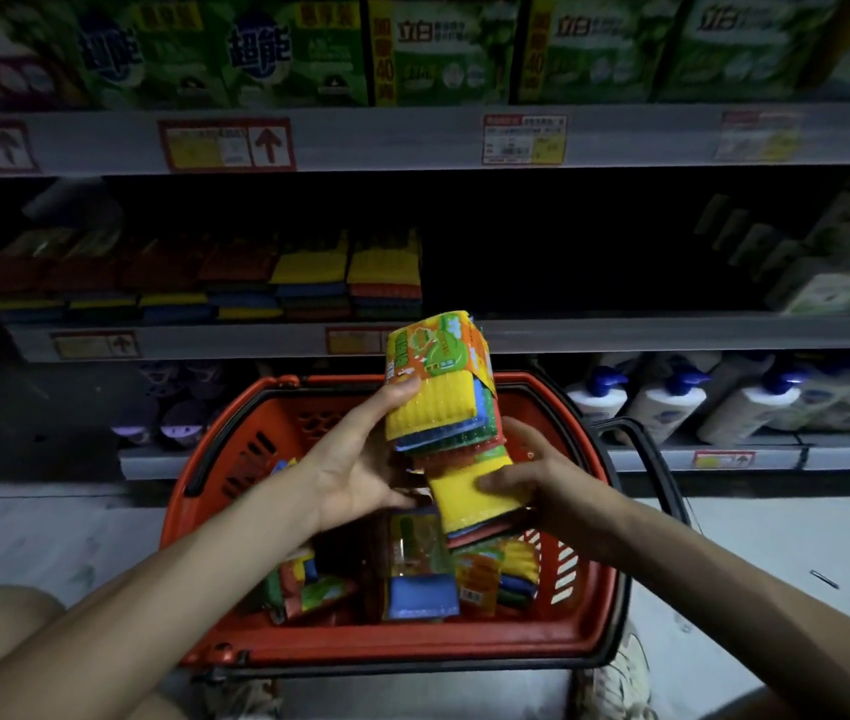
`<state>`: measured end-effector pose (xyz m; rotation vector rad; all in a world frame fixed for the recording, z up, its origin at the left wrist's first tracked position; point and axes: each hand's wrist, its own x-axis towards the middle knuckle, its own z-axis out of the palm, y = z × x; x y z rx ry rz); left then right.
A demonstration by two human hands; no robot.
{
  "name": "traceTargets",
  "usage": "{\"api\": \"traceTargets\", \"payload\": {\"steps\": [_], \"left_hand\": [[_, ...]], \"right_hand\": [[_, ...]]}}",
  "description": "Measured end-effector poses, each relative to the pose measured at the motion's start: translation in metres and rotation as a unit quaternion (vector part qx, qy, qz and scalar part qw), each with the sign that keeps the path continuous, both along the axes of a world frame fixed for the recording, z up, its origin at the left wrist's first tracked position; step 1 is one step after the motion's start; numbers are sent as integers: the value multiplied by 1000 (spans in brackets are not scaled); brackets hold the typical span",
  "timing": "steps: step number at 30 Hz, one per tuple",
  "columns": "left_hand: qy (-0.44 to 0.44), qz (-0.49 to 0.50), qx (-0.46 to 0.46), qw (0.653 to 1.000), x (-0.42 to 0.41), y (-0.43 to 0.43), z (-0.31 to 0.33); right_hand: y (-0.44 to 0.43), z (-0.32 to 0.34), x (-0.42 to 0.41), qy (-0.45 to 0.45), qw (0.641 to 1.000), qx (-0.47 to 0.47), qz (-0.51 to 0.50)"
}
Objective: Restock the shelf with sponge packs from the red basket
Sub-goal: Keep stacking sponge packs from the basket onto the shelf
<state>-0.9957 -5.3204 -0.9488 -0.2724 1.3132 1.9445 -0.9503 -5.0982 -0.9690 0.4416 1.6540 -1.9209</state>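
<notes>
The red basket (386, 652) sits lower centre. Above it, the left hand (360, 459) grips a sponge pack (433, 381) and the right hand (542, 480) grips a second pack (474, 491). The likely next move is up to the shelf (620, 332) gap, mid-frame.

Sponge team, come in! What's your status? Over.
Left hand grips upper pack, right hand grips lower pack. Both over basket, not shelved yet. Shelf ahead dark, no blocker seen.

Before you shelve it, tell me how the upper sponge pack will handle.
Probably light: the left hand alone holds the upper pack up, while the right hand grips the lower pack. Likely soft and squashy, being stacked sponges. Its glossy wrap may be slippery.
</notes>
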Motion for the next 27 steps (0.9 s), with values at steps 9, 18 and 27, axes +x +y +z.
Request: {"api": "traceTargets", "payload": {"steps": [9, 18, 27], "left_hand": [[75, 37, -58, 995, -15, 9, 13], [36, 35, 28, 998, -14, 28, 24], [76, 59, 7, 995, -21, 42, 34]], "right_hand": [[48, 20, -14, 61, 994, -61, -73], [52, 29, -18, 49, 990, -40, -123], [67, 56, -29, 130, 976, 114, -135]]}}
